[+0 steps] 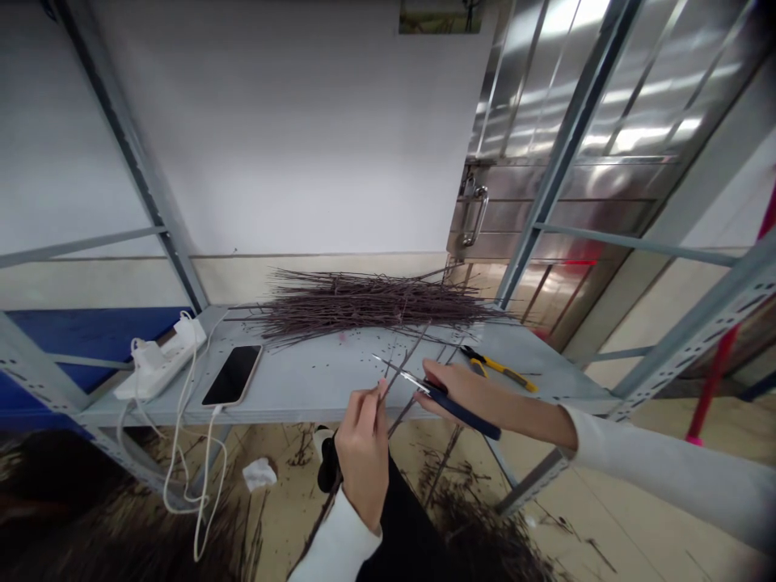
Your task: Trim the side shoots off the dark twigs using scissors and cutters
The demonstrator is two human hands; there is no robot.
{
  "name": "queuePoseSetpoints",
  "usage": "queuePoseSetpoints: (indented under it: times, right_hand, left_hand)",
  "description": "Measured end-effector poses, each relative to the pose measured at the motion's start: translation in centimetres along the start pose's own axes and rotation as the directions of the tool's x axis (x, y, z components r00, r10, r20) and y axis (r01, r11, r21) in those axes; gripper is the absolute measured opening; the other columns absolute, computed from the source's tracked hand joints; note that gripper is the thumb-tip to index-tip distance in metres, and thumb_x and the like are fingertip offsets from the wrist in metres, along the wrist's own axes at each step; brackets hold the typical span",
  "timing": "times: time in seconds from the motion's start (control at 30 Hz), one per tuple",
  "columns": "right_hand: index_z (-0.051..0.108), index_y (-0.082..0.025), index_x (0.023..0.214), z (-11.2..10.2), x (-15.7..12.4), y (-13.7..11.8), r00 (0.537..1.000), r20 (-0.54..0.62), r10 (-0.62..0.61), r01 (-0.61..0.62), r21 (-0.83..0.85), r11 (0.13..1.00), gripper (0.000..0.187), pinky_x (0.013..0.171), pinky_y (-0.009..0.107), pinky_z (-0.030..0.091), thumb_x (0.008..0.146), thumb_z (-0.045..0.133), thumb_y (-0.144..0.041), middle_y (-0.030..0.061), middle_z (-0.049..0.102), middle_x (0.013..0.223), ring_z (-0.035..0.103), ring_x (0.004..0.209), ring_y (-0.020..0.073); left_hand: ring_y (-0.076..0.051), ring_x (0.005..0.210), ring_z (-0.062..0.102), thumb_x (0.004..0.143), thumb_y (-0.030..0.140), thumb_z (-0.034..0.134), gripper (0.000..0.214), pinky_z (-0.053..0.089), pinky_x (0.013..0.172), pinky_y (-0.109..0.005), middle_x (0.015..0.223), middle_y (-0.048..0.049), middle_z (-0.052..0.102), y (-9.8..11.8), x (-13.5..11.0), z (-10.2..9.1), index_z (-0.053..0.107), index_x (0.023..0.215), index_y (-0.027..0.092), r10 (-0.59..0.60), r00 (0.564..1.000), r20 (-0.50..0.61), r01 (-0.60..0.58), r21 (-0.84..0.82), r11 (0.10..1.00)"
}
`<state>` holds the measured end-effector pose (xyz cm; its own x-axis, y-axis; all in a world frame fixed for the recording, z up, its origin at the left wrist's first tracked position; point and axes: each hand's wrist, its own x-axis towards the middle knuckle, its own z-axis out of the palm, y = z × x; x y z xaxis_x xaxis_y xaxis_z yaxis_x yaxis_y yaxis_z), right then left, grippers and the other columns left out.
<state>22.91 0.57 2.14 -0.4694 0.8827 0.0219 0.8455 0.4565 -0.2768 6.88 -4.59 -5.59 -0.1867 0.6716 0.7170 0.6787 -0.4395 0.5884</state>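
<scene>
The left hand [362, 461], nearest the onlooker, pinches a thin dark twig [383, 402] between closed fingers [367, 408]. The right hand [466, 394] has its fingers [445, 380] closed around the dark blue handles of a pair of scissors [461, 411], whose steel blades lie just beside the twig. Below the scissors, loose twigs [478, 525] litter the floor. Left of the scissors, a smartphone [233, 375] lies on the steel shelf [315, 380], its white charging cable [182, 461] looping over the edge from a power strip [161, 356]. Right of the scissors lie yellow-handled pliers [500, 369]. Beyond the scissors sits a heap of twigs [364, 305]. Caution: blades closing this near the left fingers can nick the skin. A snagged cable can drag the smartphone off the shelf.
</scene>
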Motion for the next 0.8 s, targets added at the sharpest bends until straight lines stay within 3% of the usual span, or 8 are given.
queuePoseSetpoints:
  times: [0.2, 0.3, 0.4, 0.53, 0.63, 0.8]
  right_hand:
    - [0.036, -0.022, 0.065, 0.2, -0.8, 0.6, 0.997, 0.034, 0.062, -0.059, -0.090, 0.994, 0.022, 0.049, 0.025, 0.022, 0.076, 0.055, -0.022, -0.0004, 0.044, 0.054, 0.045, 0.051, 0.0143]
    - [0.038, -0.021, 0.064, 0.0, -1.0, 0.9, 0.996, 0.028, 0.084, -0.081, -0.092, 0.992, 0.021, 0.047, 0.024, 0.021, 0.074, 0.056, -0.019, -0.0013, 0.043, 0.052, 0.042, 0.048, 0.0126]
    - [0.035, -0.022, 0.063, 0.0, -1.0, 1.3, 0.997, 0.031, 0.064, -0.062, -0.059, 0.996, 0.024, 0.047, 0.024, 0.022, 0.078, 0.055, -0.022, -0.0027, 0.042, 0.052, 0.037, 0.046, 0.0106]
    - [0.028, -0.024, 0.071, 1.0, -0.9, 2.0, 0.998, 0.034, -0.047, 0.042, 0.120, 0.992, 0.029, 0.049, 0.025, 0.027, 0.083, 0.053, -0.035, -0.0046, 0.043, 0.054, 0.040, 0.049, 0.0123]
    - [0.026, -0.025, 0.077, 1.8, -0.9, 2.1, 0.994, 0.028, -0.104, 0.094, 0.244, 0.965, 0.030, 0.052, 0.027, 0.032, 0.085, 0.050, -0.041, -0.0052, 0.044, 0.057, 0.045, 0.052, 0.0150]
    - [0.028, -0.025, 0.081, 2.0, -1.0, 2.0, 0.992, -0.001, -0.128, 0.126, 0.195, 0.973, 0.025, 0.054, 0.027, 0.033, 0.088, 0.046, -0.042, -0.0033, 0.048, 0.060, 0.051, 0.055, 0.0174]
  left_hand:
    - [-0.013, 0.062, 0.057, 0.094, 0.021, 0.043, 0.022, 0.045, 0.062, -0.022, 0.077, -0.0046, 0.060, -0.2, -1.4, 0.5, 0.064, 0.095, 0.017, -0.045, 0.997, 0.062, 0.045, -0.009, 0.999]
    - [-0.014, 0.063, 0.057, 0.094, 0.023, 0.043, 0.023, 0.045, 0.063, -0.023, 0.076, -0.0041, 0.060, -0.1, -1.0, 0.4, 0.066, 0.092, 0.018, -0.070, 0.995, 0.076, 0.074, -0.048, 0.996]
    - [-0.013, 0.060, 0.054, 0.091, 0.026, 0.049, 0.023, 0.044, 0.062, -0.023, 0.070, -0.0018, 0.058, 0.0, 0.1, 0.1, 0.067, 0.079, 0.018, -0.176, 0.980, 0.095, 0.188, -0.141, 0.972]
    - [-0.013, 0.055, 0.051, 0.085, 0.034, 0.057, 0.021, 0.042, 0.057, -0.023, 0.066, 0.0004, 0.061, 0.1, 1.7, -0.7, 0.070, 0.083, 0.018, -0.346, 0.910, 0.230, 0.404, -0.299, 0.864]
    - [-0.011, 0.047, 0.042, 0.079, 0.038, 0.062, 0.025, 0.036, 0.050, -0.023, 0.050, 0.0054, 0.050, 0.0, 2.5, -1.1, 0.072, 0.085, 0.016, -0.418, 0.837, 0.353, 0.535, -0.371, 0.759]
    - [-0.008, 0.042, 0.032, 0.070, 0.042, 0.069, 0.031, 0.027, 0.044, -0.022, 0.041, 0.0093, 0.036, -0.1, 3.4, -1.6, 0.072, 0.079, 0.013, -0.438, 0.773, 0.459, 0.626, -0.439, 0.645]
